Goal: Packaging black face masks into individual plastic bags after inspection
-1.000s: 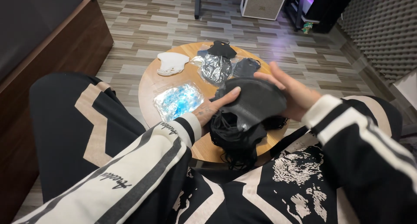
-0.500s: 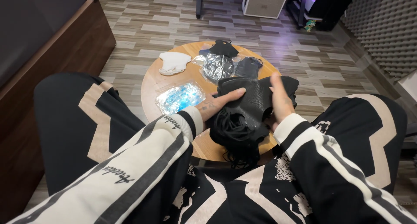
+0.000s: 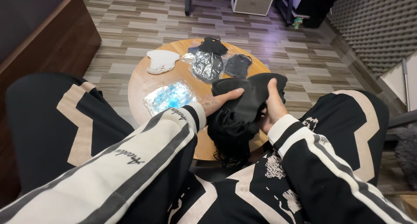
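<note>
In the head view, the person sat over a small round wooden table [image 3: 143, 83] with both hands on a bundle of black fabric [image 3: 243, 109] held just above the table's near right edge. The left hand [image 3: 219, 103] lay flat along the fabric's left side, fingers stretched out together and the thumb pressed onto the cloth, so it rested on the bundle rather than closing around it. The right hand [image 3: 271, 104] gripped the fabric from the right, thumb raised on the near face and the fingers wrapped behind it, clamped on the cloth. A looser, crumpled part of the same black fabric hung below the hands toward the person's lap.

On the tabletop, a shiny blue plastic packet [image 3: 169, 97] lay just left of the left hand. Farther back, a white face mask [image 3: 161, 60] sat near the left rim. A clear silvery packet [image 3: 207, 65] lay in the middle, with a black face mask [image 3: 213, 45] at the far edge touching it, and a dark grey face mask [image 3: 237, 65] just to its right, close to the top of the held fabric.

Both arms wore black and cream striped sleeves [image 3: 143, 163]. The striped wood floor [image 3: 143, 24] spread beyond the table, with a white box-shaped unit [image 3: 253, 0] standing at the far side.
</note>
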